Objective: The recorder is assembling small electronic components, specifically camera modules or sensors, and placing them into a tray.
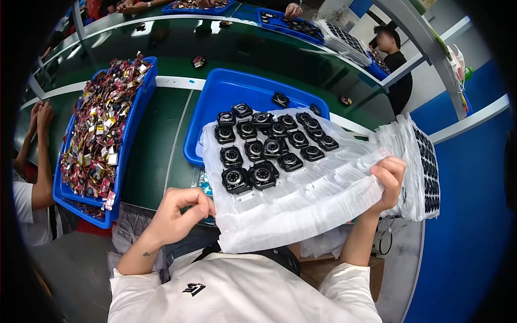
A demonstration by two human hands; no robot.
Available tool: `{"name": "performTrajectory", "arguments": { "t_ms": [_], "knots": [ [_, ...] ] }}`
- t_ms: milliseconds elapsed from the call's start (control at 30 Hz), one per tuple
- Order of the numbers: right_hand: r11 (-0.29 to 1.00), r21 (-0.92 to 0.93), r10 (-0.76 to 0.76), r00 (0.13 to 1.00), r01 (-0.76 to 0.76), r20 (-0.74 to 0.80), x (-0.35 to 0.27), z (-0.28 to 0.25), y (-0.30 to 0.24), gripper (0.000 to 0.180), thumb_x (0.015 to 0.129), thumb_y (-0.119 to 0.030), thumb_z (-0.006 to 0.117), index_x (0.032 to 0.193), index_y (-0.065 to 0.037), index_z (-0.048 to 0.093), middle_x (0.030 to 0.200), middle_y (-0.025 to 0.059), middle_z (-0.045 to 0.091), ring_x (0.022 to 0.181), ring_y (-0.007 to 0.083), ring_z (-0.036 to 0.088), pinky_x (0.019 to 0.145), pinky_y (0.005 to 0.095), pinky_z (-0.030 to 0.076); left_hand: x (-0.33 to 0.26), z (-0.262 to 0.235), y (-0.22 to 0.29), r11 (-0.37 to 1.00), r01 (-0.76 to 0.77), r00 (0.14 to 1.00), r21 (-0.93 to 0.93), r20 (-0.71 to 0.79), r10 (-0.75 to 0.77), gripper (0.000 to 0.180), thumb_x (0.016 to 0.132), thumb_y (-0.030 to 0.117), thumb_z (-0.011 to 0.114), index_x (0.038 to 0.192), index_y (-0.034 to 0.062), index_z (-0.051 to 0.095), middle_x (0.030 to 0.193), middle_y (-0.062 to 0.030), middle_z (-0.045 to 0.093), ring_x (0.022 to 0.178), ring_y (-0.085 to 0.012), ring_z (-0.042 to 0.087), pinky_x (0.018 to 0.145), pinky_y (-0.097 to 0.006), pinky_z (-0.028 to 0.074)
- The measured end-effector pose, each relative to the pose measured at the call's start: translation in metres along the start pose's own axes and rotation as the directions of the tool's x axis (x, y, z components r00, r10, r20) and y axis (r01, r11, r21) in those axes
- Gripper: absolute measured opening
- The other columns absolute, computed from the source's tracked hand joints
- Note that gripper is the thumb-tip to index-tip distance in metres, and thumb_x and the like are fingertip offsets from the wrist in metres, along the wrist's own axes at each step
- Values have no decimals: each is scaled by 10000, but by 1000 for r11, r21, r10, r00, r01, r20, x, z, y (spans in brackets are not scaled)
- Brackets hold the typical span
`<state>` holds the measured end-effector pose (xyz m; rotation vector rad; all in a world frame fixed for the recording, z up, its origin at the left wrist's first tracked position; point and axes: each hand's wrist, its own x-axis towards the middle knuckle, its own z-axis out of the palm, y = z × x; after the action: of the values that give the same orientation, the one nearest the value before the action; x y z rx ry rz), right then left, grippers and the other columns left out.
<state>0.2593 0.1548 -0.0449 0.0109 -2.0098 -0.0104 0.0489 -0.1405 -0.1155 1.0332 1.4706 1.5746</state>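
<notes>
A green workbench [161, 140] carries two blue bins: one [212, 102] at centre, another [132, 116] left of it holding small packets.

A blue bin [141, 102] heaped with small red and gold packets [97, 134] sits on the green bench [156, 151]. A stack of filled white trays [423, 167] stands at the right. More blue bins [280, 21] line the far bench [215, 43], where other people work.
</notes>
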Motion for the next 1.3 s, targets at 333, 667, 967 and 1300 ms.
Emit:
{"name": "performTrajectory", "arguments": {
  "t_ms": [333,667,967,1300],
  "knots": [
    [996,-13,-94,979,94,-179,39,11,1,214,755,-195,698,871,-57,583,751,65,506,709,219,480,661,303,403,27,12,-2,659,-291,790,694,-214,575,379,578,-23,754,940,72,695,886,-86,544,722,-219,571,610,-296,475],
    [988,151,-23,990,43,-138,97,23,13,219,843,-166,694,898,31,617,872,109,612,796,195,552,723,275,442,61,-7,-6,720,-306,721,623,-342,603,253,707,-67,642,956,-26,653,1105,-191,596,1016,-329,603,841,-343,467],
    [958,259,138,989,-122,-46,114,20,35,235,830,-165,722,928,26,627,878,40,607,779,88,538,686,198,409,80,-10,16,815,-389,746,430,-372,552,128,781,-39,657,910,-45,658,832,-80,592,720,-130,605,632,-230,493],
    [941,78,303,923,-329,239,159,46,60,286,831,-284,707,952,-25,708,828,46,696,810,113,642,718,230,474,122,-23,32,823,-146,765,550,-464,446,195,822,136,654,836,-58,657,662,-109,645,601,-118,580,574,-265,445]
  ]
}}
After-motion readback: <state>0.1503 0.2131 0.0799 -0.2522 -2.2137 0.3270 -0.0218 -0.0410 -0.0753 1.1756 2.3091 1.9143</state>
